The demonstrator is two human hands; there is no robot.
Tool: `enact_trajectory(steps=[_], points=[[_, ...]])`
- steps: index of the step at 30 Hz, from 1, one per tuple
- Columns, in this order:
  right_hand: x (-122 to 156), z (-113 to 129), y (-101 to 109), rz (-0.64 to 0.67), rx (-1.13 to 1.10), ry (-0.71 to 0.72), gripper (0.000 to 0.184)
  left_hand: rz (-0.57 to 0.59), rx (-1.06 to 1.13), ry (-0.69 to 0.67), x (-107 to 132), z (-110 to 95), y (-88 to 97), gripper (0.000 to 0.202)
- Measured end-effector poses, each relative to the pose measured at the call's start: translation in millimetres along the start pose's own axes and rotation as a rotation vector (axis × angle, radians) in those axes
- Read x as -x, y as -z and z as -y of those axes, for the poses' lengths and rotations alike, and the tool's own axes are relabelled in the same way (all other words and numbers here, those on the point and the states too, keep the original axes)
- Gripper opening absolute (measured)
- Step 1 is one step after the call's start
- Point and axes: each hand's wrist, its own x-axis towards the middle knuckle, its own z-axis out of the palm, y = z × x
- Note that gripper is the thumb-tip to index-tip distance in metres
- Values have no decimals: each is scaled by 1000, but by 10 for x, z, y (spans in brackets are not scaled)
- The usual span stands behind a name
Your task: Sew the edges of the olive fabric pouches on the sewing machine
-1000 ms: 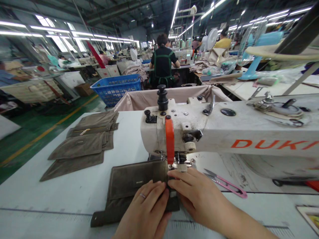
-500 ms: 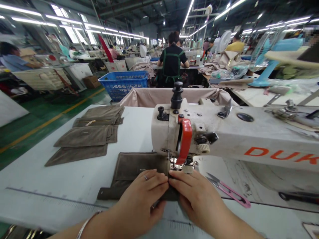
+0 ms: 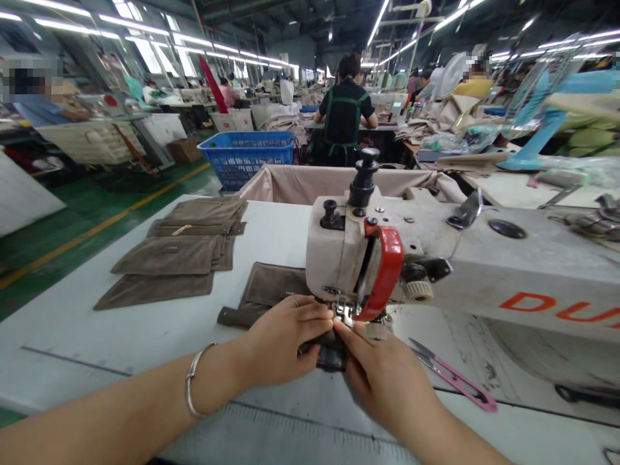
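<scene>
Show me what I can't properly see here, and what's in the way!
All in the head view:
Brown fabric piece: its right part is hidden by the left hand and the sewing machine.
Light lettering on it: too small and blurred to read.
Orange letters: the picture's right edge cuts the word off.
Person in a dark shirt: their back hides whatever is straight in front of them.

Background: blue openwork basket (image 3: pixel 242 159); green floor (image 3: pixel 97 205) with yellow line (image 3: pixel 128 212), left; dark-clad co-worker (image 3: pixel 345 110) seen from behind; light-blue fan (image 3: pixel 527 159), right; tube lights (image 3: pixel 378 22) overhead.
</scene>
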Motion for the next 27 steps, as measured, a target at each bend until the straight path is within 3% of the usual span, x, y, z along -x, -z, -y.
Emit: enact_trajectory(steps=[3, 7, 10, 15, 19, 20, 27], points=[[10, -9, 16, -27, -33, 15, 44, 26, 1, -16, -12, 66, 29, 31], [31, -53, 106, -206, -54, -18, 21, 112, -34, -19, 38, 202, 83, 36], [20, -105, 168, -251, 48, -45, 14, 89, -81, 43, 102, 270, 98, 30], [13, -130, 175, -192, 189, -85, 28, -35, -69, 43, 113, 104, 28, 18], [15, -57, 101, -232, 22, 64, 8, -138, -101, 1, 78, -98, -79, 15], [10, -39, 76, -236, -23, 109, 11, -151, -106, 8, 81, -122, -103, 16], [-9, -6, -25, -274, -98, 159, 19, -149, -106, 54, 111, -91, -181, 17]])
